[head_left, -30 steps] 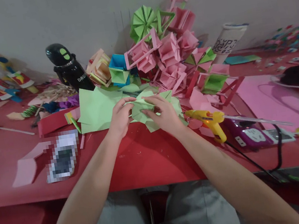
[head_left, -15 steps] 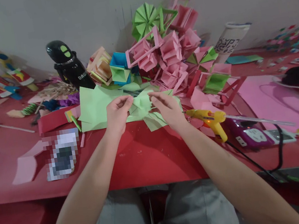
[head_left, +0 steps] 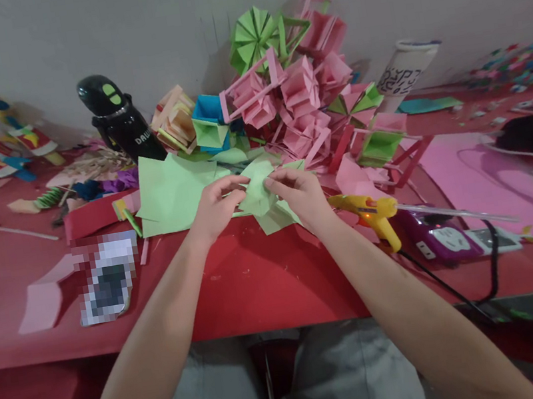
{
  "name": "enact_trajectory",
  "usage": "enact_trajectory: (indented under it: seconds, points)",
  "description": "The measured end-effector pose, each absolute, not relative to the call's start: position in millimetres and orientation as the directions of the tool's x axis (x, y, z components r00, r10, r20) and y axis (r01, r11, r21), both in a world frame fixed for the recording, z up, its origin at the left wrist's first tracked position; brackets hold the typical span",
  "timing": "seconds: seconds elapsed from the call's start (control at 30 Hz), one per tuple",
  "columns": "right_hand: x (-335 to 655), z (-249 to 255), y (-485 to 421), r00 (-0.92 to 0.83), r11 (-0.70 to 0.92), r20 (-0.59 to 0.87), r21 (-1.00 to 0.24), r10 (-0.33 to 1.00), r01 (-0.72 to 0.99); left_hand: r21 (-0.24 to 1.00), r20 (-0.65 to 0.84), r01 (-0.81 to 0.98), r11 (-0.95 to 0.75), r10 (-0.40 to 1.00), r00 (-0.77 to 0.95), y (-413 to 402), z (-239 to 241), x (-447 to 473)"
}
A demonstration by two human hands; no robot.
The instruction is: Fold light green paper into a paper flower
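Observation:
Both hands meet over the middle of the red table (head_left: 260, 288). My left hand (head_left: 217, 206) and my right hand (head_left: 299, 194) pinch a folded light green paper piece (head_left: 256, 194) between their fingertips, holding it just above the table. More light green sheets (head_left: 171, 191) lie flat under and to the left of it. Behind the hands rises a heap of folded pink and green paper shapes (head_left: 303, 96).
A yellow glue gun (head_left: 373, 215) lies right of my right hand, its cable running to a purple power strip (head_left: 442, 240). A black bottle (head_left: 120, 123) stands at the back left. A pixelated phone (head_left: 107, 282) and pink paper scraps (head_left: 40, 306) lie at the left.
The green piece was lifted off the table between both hands, spread slightly, then brought back together; the fingertips are now closer on it.

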State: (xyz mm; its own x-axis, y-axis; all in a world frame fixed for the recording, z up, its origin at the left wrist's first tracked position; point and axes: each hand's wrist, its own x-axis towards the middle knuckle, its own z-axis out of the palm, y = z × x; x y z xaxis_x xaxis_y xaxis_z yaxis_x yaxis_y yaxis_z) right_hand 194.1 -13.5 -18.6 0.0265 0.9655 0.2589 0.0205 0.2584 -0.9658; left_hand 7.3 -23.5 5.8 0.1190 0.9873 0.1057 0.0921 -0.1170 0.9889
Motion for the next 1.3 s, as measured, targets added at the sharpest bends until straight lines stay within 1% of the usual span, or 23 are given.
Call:
enact_trajectory:
  seconds: [0.13,0.23,0.37,0.5,0.7,0.93,1.17,1.3]
  points:
    - [194.0,-14.0,-17.8,-0.059,0.272,0.267,-0.956,0.962,0.109,0.962,0.168,0.191,-0.196,0.974,0.151,-24.5,4.8,7.5]
    - [193.6,-15.3,-17.0,-0.074,0.318,0.310,-0.940,0.948,0.125,0.949,0.193,0.218,-0.227,0.966,0.170,-23.8,3.2,7.7]
    - [192.7,-20.0,-13.9,-0.021,0.394,0.395,-0.910,0.919,0.125,0.963,0.167,0.182,-0.199,0.970,0.179,-21.6,0.1,7.1]
    - [190.9,-20.9,-14.7,0.030,0.446,0.459,-0.875,0.888,0.189,0.983,0.148,0.089,-0.161,0.979,0.138,-20.0,-2.0,7.8]
    - [189.7,-18.3,-16.3,0.054,0.394,0.412,-0.897,0.910,0.203,0.992,0.114,0.036,-0.119,0.987,0.115,-20.3,-3.1,9.6]
    - [190.0,-14.3,-19.0,0.022,0.363,0.372,-0.915,0.928,0.175,0.989,0.107,0.089,-0.118,0.987,0.120,-20.7,-3.2,7.9]
    - [189.1,-9.9,-22.7,-0.042,0.346,0.345,-0.915,0.938,0.207,0.939,0.199,0.240,-0.246,0.958,0.206,-21.8,-2.1,6.1]
    - [188.4,-11.1,-22.4,-0.057,0.351,0.347,-0.916,0.936,0.196,0.925,0.221,0.270,-0.267,0.957,0.188,-22.6,-1.0,6.4]
